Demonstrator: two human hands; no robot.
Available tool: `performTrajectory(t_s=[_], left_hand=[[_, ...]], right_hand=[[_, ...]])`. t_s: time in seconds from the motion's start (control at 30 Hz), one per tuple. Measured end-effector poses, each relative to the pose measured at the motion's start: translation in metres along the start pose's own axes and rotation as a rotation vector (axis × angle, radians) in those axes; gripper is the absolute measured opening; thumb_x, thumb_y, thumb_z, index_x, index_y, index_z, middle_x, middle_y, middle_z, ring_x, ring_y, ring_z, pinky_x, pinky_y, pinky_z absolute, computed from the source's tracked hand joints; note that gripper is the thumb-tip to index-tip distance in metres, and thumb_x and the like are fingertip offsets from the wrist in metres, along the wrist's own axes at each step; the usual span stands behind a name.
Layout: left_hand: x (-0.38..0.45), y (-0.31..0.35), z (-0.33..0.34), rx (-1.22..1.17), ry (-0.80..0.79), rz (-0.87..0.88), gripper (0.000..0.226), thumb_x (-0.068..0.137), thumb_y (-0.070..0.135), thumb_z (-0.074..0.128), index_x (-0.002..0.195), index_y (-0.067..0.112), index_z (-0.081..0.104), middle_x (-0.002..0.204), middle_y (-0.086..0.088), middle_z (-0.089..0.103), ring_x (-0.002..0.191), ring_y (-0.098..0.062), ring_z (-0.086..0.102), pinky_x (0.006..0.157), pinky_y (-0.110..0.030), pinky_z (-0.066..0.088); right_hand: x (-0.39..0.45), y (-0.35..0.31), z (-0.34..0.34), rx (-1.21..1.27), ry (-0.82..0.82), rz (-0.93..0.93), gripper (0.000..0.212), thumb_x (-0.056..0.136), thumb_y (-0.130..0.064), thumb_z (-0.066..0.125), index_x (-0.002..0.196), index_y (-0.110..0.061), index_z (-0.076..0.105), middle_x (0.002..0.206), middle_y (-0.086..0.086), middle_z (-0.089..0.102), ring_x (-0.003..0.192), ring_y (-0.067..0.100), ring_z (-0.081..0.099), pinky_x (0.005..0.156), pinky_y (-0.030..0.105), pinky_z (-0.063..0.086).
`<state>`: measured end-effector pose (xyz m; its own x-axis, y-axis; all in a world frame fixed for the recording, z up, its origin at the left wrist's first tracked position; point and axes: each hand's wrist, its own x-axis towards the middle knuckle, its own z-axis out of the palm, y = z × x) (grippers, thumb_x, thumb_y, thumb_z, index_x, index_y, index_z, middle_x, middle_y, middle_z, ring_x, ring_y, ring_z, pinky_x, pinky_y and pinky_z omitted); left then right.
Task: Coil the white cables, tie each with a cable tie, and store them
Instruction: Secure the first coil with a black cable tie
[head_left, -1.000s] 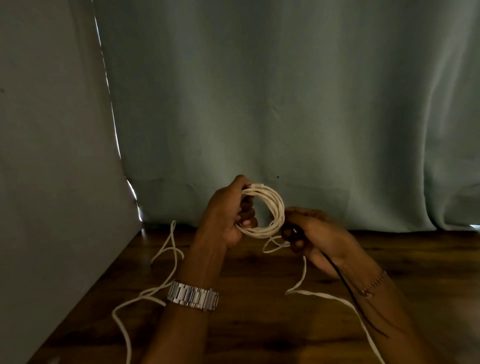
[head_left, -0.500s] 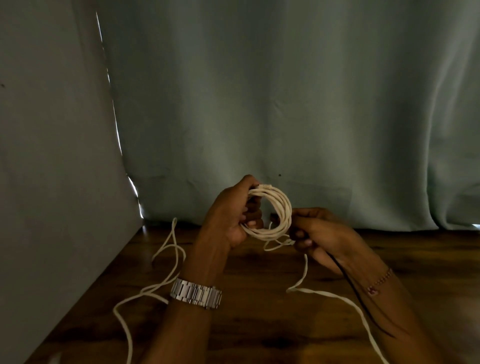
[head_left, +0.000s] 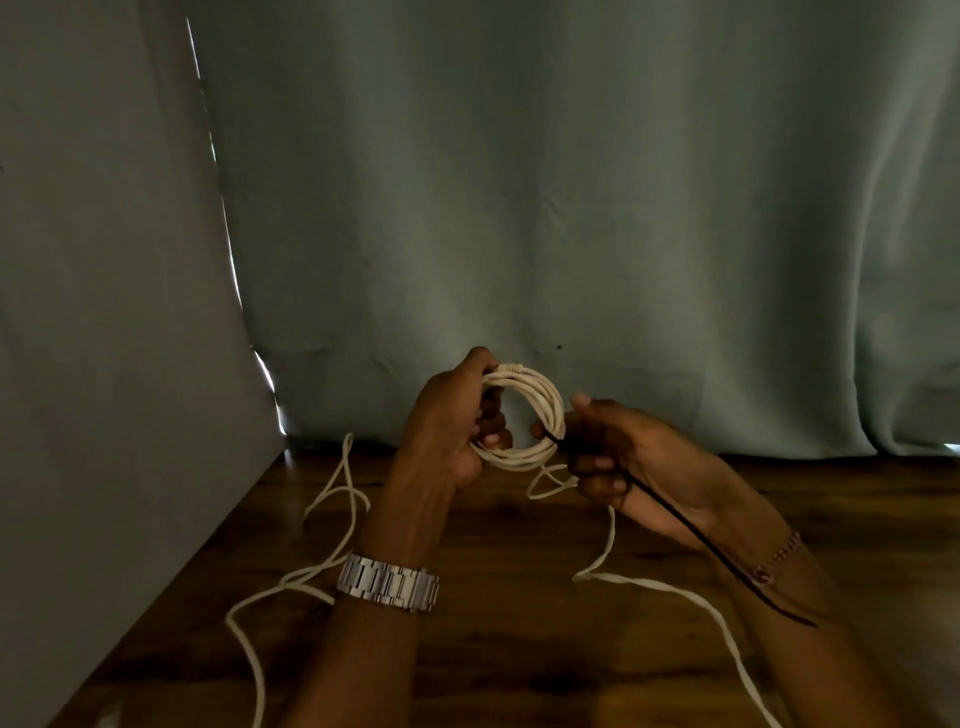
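Note:
A coiled white cable (head_left: 545, 410) is held up above the wooden table, its plug end at the top of the ring. My left hand (head_left: 452, 421) grips the coil's left side, fingers through the ring. My right hand (head_left: 623, 457) holds a thin black cable tie (head_left: 691, 530), whose tip meets the coil's right side; its tail runs down over my right wrist. The cable's loose end (head_left: 675, 587) hangs from the coil and trails to the lower right.
A second loose white cable (head_left: 332, 525) lies in loops on the dark wooden table (head_left: 519, 649) behind my left arm. A grey wall (head_left: 104, 364) closes the left side and a pale curtain (head_left: 571, 208) hangs behind the table.
Both hands have drifted slightly right with the coil. My right hand has shifted its fingers at the coil's right side, and the black cable tie's tip now shows against the ring.

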<state>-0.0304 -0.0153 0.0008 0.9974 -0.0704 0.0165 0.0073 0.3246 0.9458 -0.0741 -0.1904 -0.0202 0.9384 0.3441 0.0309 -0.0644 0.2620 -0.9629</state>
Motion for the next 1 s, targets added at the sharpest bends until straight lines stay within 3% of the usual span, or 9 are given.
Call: performTrajectory(t_s=[0.1, 0.17, 0.3, 0.4, 0.53, 0.6, 0.83, 0.9, 1.0], left_hand=[[0.0, 0.0, 0.0, 0.019, 0.013, -0.002, 0.03, 0.09, 0.02, 0.054, 0.061, 0.013, 0.051, 0.048, 0.002, 0.037, 0.032, -0.009, 0.029, 0.038, -0.023, 0.025], [0.0, 0.0, 0.0, 0.035, 0.019, -0.007, 0.031, 0.09, 0.021, 0.053, 0.06, 0.012, 0.05, 0.046, 0.001, 0.036, 0.032, -0.009, 0.029, 0.037, -0.022, 0.026], [0.001, 0.001, -0.003, 0.042, 0.015, -0.022, 0.033, 0.09, 0.021, 0.053, 0.058, 0.013, 0.049, 0.045, 0.002, 0.035, 0.032, -0.01, 0.027, 0.039, -0.022, 0.025], [0.002, 0.001, -0.005, 0.051, 0.001, -0.039, 0.035, 0.091, 0.021, 0.052, 0.057, 0.014, 0.05, 0.042, 0.004, 0.035, 0.031, -0.009, 0.026, 0.037, -0.021, 0.025], [0.002, 0.0, -0.005, 0.042, -0.006, -0.044, 0.032, 0.092, 0.02, 0.052, 0.06, 0.013, 0.05, 0.042, 0.004, 0.035, 0.031, -0.009, 0.025, 0.037, -0.02, 0.026], [0.002, -0.001, -0.004, 0.019, -0.018, -0.052, 0.031, 0.092, 0.02, 0.052, 0.062, 0.013, 0.049, 0.042, 0.004, 0.034, 0.032, -0.009, 0.023, 0.039, -0.021, 0.026], [0.006, -0.007, -0.001, 0.02, 0.032, -0.076, 0.035, 0.095, 0.028, 0.056, 0.063, 0.013, 0.055, 0.043, 0.001, 0.043, 0.034, -0.013, 0.037, 0.049, -0.027, 0.04], [0.011, -0.011, -0.002, 0.026, 0.077, -0.07, 0.035, 0.095, 0.035, 0.059, 0.07, 0.011, 0.062, 0.048, -0.001, 0.051, 0.041, -0.016, 0.047, 0.053, -0.031, 0.045], [0.018, -0.015, -0.003, 0.094, 0.169, -0.031, 0.047, 0.094, 0.052, 0.056, 0.086, 0.006, 0.066, 0.062, -0.007, 0.064, 0.06, -0.023, 0.062, 0.068, -0.041, 0.054]], right_hand=[[-0.002, 0.001, 0.006, -0.243, 0.067, -0.061, 0.04, 0.072, -0.046, 0.077, 0.096, -0.014, 0.078, 0.078, -0.003, 0.057, 0.059, 0.007, 0.031, 0.046, 0.019, 0.028], [-0.002, 0.003, 0.009, -0.436, 0.146, -0.091, 0.038, 0.065, -0.049, 0.081, 0.089, -0.02, 0.078, 0.07, -0.007, 0.06, 0.06, 0.01, 0.039, 0.049, 0.022, 0.032], [-0.007, 0.0, 0.015, -0.613, 0.192, -0.136, 0.022, 0.08, -0.042, 0.077, 0.095, -0.026, 0.078, 0.086, -0.007, 0.074, 0.071, 0.017, 0.056, 0.056, 0.022, 0.039], [-0.013, -0.006, 0.015, -0.779, 0.186, -0.136, 0.022, 0.084, -0.045, 0.07, 0.101, -0.032, 0.077, 0.093, -0.016, 0.076, 0.083, 0.0, 0.069, 0.066, 0.019, 0.047], [-0.016, -0.007, 0.016, -0.821, 0.185, -0.139, 0.041, 0.071, -0.056, 0.069, 0.1, -0.03, 0.079, 0.095, -0.015, 0.077, 0.093, 0.002, 0.071, 0.094, 0.036, 0.054], [-0.015, -0.006, 0.015, -0.802, 0.197, -0.14, 0.042, 0.069, -0.056, 0.07, 0.099, -0.028, 0.08, 0.094, -0.013, 0.078, 0.094, 0.004, 0.071, 0.099, 0.041, 0.053], [-0.007, -0.001, 0.008, -0.675, 0.237, -0.105, 0.047, 0.063, -0.053, 0.074, 0.1, -0.024, 0.08, 0.098, -0.008, 0.078, 0.1, 0.009, 0.07, 0.099, 0.038, 0.052], [-0.004, 0.002, 0.009, -0.619, 0.235, -0.101, 0.044, 0.063, -0.053, 0.075, 0.097, -0.026, 0.081, 0.095, -0.001, 0.079, 0.092, 0.011, 0.067, 0.086, 0.034, 0.052], [-0.002, 0.004, 0.008, -0.539, 0.245, -0.108, 0.041, 0.062, -0.051, 0.079, 0.093, -0.025, 0.082, 0.092, 0.011, 0.077, 0.073, 0.013, 0.051, 0.066, 0.026, 0.039]])
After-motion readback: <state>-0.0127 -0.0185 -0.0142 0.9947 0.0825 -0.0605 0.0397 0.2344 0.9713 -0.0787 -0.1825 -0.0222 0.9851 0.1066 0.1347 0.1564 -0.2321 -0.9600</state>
